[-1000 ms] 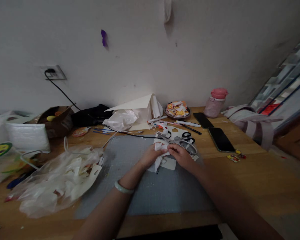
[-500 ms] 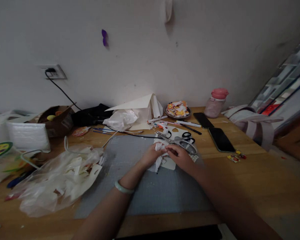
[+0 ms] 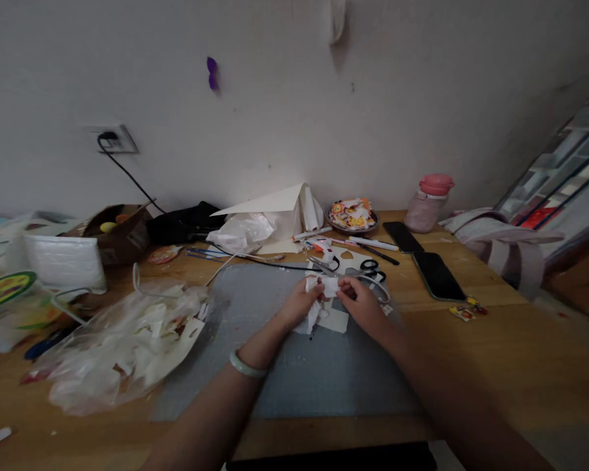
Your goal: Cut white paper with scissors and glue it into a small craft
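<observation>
Over the grey cutting mat (image 3: 324, 386) my left hand (image 3: 299, 305) grips a crumpled white tissue (image 3: 313, 319), part of which hangs below the fingers. A flat white stretch of it, or a separate white piece, spans the gap to my right hand (image 3: 362, 306), whose thumb and fingers pinch its far edge. Just beyond the hands lie scissors with black handles (image 3: 373, 269), a grey-handled pair (image 3: 383, 292) partly hidden by my right hand, and a white glue gun (image 3: 324, 249). Cut card (image 3: 334, 320) is under the hands.
Left of the mat spreads a clear plastic bag (image 3: 103, 360) of paper scraps. At the back stand a bowl (image 3: 353, 229) of paper cutouts and a pink-lidded bottle (image 3: 428, 203). Two phones (image 3: 438, 275) (image 3: 402, 237) lie on the right. Pens (image 3: 373, 243) rest behind the scissors.
My right hand has moved right, away from the left, and a flat white piece now shows between them. The view has shifted slightly.
</observation>
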Demonstrator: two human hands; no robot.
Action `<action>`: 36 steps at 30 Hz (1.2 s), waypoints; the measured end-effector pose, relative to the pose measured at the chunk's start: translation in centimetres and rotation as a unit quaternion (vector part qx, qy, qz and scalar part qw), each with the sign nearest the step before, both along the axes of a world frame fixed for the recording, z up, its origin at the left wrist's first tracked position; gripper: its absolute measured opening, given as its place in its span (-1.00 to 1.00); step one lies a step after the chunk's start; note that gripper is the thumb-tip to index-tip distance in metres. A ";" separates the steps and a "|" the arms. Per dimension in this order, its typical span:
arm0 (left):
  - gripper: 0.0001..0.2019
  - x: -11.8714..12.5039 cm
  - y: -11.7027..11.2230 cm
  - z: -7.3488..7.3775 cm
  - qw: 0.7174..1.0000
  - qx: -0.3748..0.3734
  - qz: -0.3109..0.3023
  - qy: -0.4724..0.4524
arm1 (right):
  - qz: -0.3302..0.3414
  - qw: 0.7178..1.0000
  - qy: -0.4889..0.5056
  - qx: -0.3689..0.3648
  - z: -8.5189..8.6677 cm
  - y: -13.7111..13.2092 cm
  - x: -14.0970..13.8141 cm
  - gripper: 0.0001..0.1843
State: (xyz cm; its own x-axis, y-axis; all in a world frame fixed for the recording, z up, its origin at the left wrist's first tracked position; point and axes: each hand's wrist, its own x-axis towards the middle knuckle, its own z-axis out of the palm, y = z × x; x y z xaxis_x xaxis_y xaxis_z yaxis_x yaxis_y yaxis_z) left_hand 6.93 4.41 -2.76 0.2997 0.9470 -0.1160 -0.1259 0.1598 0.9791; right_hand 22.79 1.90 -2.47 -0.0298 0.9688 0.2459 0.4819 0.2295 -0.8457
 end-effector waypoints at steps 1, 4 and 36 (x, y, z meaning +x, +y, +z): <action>-0.64 0.1 0.0 0.1 1.000 -0.004 0.007 0.004 | -0.008 1.000 -0.012 0.012 0.0 0.0 0.1 -0.88; -0.65 0.1 0.0 0.2 0.999 -0.010 0.037 0.005 | -0.035 0.997 -0.054 0.033 0.0 0.0 0.4 -0.90; -0.67 -0.8 -0.8 1.6 0.831 0.271 -0.213 0.437 | 0.137 0.973 0.131 -0.129 1.0 -0.6 -0.1 -0.63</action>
State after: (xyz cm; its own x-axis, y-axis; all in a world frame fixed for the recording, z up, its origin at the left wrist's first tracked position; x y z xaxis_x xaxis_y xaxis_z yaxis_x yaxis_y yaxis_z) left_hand 6.09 3.58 -1.16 0.6465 0.7609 -0.0556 0.6258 -0.4871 0.6092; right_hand 22.70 1.27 -1.47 -0.2654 0.9637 0.0286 0.1917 0.0818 -0.9780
